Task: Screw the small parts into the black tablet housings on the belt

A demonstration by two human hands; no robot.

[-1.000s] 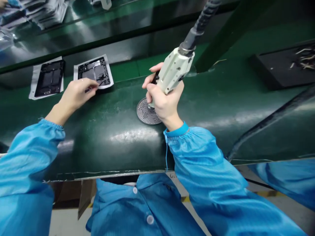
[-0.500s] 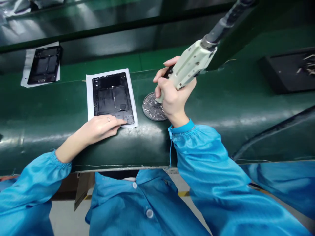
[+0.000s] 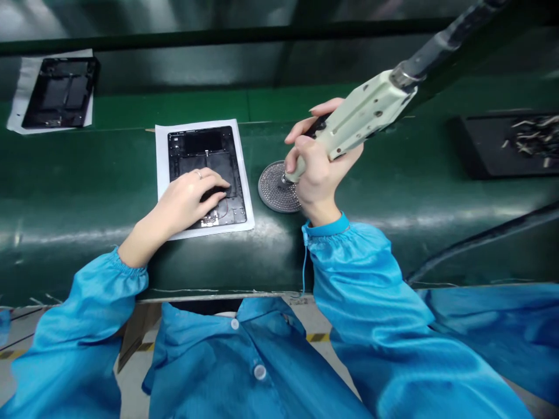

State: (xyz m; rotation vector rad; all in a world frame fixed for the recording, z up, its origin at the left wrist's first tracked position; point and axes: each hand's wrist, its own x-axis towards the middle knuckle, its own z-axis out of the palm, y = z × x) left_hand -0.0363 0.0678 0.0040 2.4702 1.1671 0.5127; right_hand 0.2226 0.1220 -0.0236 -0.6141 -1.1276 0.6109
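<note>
My left hand (image 3: 190,198) rests over the lower middle of an opened black tablet-like device (image 3: 203,141), its thumb and fingers apart. A white sheet (image 3: 245,198) lies under the device. My right hand (image 3: 318,169) is wrapped round a pale green power screwdriver (image 3: 367,110), which slants down to the left from a dark hose. The tool's tip is over a round grey dish with a dimpled surface (image 3: 277,189), right of the sheet. Whether the tip touches the dish I cannot tell.
A second black device (image 3: 61,93) lies on white sheeting at the far left. On the right is a black tray (image 3: 489,151) with a pile of small parts. A dark cable (image 3: 480,233) crosses the green bench (image 3: 384,192). Blue clothing (image 3: 493,320) shows at the lower right.
My left hand has moved up from the device's lower edge to its middle, uncovering the bottom part. My right hand stays at the dish with the screwdriver. The whole view has shifted slightly.
</note>
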